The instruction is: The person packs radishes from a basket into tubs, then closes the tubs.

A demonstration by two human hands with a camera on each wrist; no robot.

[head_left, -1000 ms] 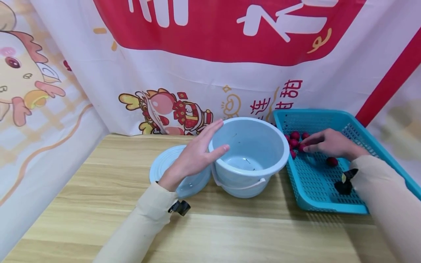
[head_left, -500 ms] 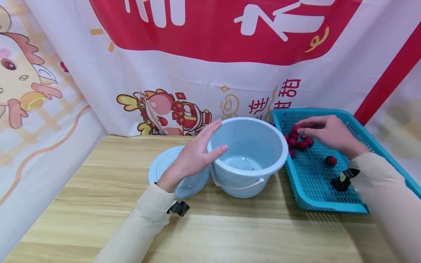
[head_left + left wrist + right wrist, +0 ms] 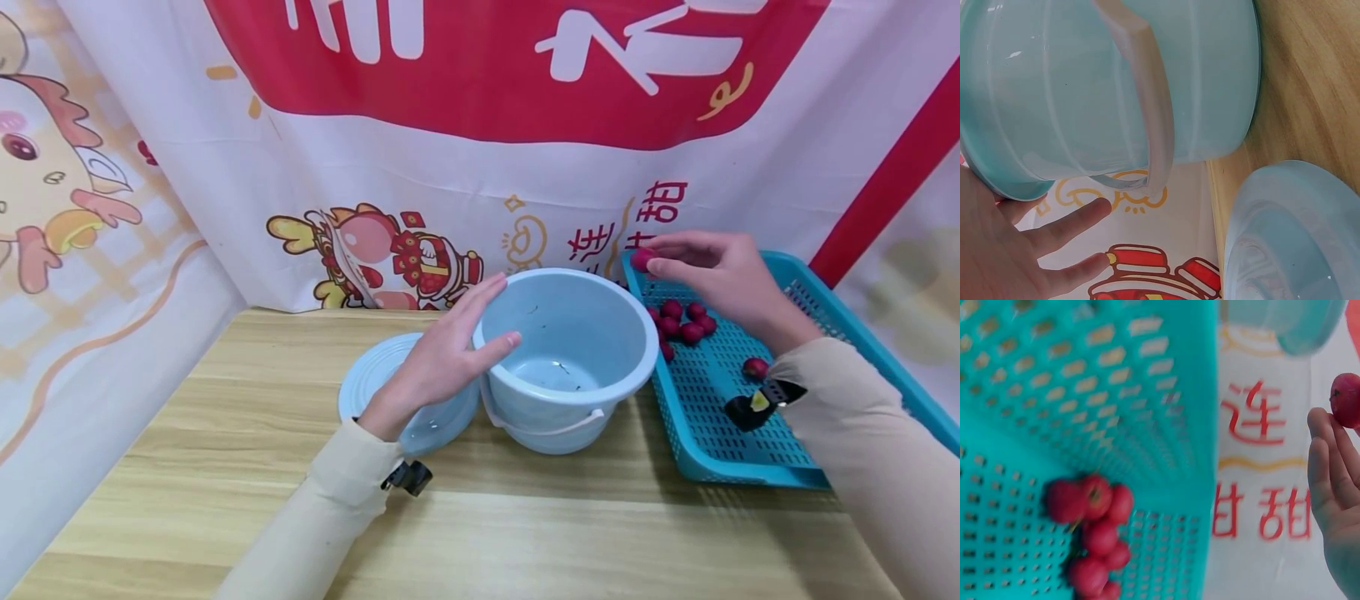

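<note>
A small round red radish [image 3: 642,259] is pinched between the thumb and fingers of my right hand [image 3: 716,271], above the far left edge of the blue-green basket [image 3: 678,446]. The right wrist view shows this radish [image 3: 1346,401] outside the basket wall. Several more radishes [image 3: 691,332] cluster at the basket's left side, and one radish [image 3: 754,368] sits apart. My left hand [image 3: 438,354] rests at the left rim of the light blue bucket [image 3: 551,425], fingers straight. A few dark bits lie inside the bucket.
A light blue lid [image 3: 360,387] lies left of the bucket, partly under my left forearm. The bucket's pale handle [image 3: 1155,106] hangs down its side. Behind the wooden table [image 3: 187,433] hangs a printed cloth [image 3: 352,175].
My right hand has lifted a radish out of the cluster and moved up and left to the basket's edge. The left hand and bucket have stayed put.
</note>
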